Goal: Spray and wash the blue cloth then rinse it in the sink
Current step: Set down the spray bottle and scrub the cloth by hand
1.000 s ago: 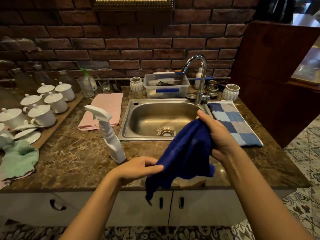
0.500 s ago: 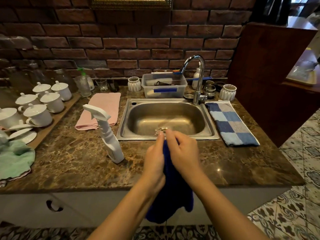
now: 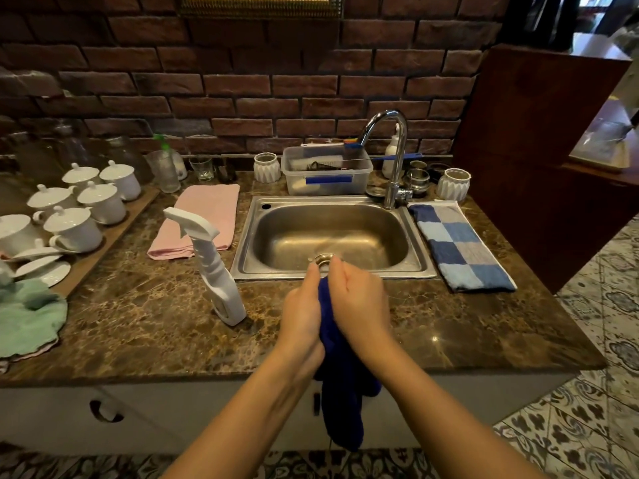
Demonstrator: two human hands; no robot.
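The dark blue cloth (image 3: 342,402) is pressed between my left hand (image 3: 301,319) and my right hand (image 3: 361,305), palms facing each other, just in front of the sink. Its lower part hangs down past the counter edge. The steel sink (image 3: 252,250) lies beyond my fingertips, with no water running from the chrome faucet (image 3: 394,160) at its back right. A white spray bottle (image 3: 218,271) stands upright on the counter to the left of my hands.
A pink cloth (image 3: 204,219) lies left of the sink, a blue checked towel (image 3: 460,247) right of it. White lidded cups (image 3: 74,202) sit on a tray at the left, a green cloth (image 3: 27,312) near the edge. A plastic tub (image 3: 326,181) stands behind the sink.
One second ago my right hand held the cloth up alone and spread out. Both hands have since closed around it, palms together, and stay that way with little shift.
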